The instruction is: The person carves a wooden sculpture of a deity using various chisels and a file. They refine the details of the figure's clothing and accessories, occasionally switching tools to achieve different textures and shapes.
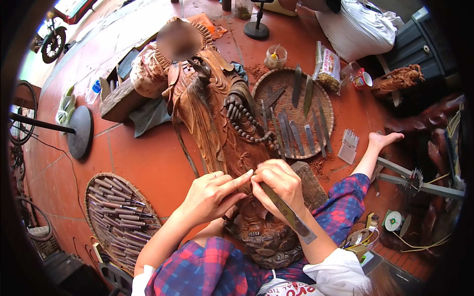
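Note:
My right hand point(279, 183) is closed around a long flat metal file point(288, 213), whose broad end slants back over my right forearm. Its other end is hidden under my fingers. My left hand point(211, 195) has its index finger stretched out, the fingertip meeting the right hand's fingers; its thumb stands apart below. Both hands are above the lower robe of a carved wooden statue point(207, 128), which lies tilted away from me with its base point(271, 241) between my legs. A string of carved beads point(247, 132) hangs from the statue's hand.
A round woven tray point(323, 106) with several flat files lies beyond my right hand. At the left, another basket point(89, 200) is full of wooden-handled chisels point(123, 217). A wooden block point(123, 101) supports the statue's upper part. A black round stand point(80, 132) is farther left.

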{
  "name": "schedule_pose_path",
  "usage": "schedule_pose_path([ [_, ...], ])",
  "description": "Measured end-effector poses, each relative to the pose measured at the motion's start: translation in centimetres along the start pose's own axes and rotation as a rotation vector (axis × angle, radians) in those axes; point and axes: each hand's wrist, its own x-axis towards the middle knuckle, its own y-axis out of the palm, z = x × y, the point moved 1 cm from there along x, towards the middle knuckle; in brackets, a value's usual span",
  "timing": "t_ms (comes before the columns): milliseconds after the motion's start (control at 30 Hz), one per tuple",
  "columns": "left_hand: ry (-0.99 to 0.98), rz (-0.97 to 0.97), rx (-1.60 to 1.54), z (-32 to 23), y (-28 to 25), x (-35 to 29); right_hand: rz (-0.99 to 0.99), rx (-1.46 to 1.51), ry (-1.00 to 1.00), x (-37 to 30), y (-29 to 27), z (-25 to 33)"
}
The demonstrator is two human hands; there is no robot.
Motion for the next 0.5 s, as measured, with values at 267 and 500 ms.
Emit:
schedule_pose_path([
  [267, -0.005, 0.016, -0.015, 0.2, 0.2, -0.2, -0.009, 0.186, 0.120, -0.8, 1.1, -0.5],
  [500, 0.003, -0.021, -0.007, 0.1, 0.2, -0.2, 0.012, 0.214, 0.134, -0.8, 0.9, -0.6],
])
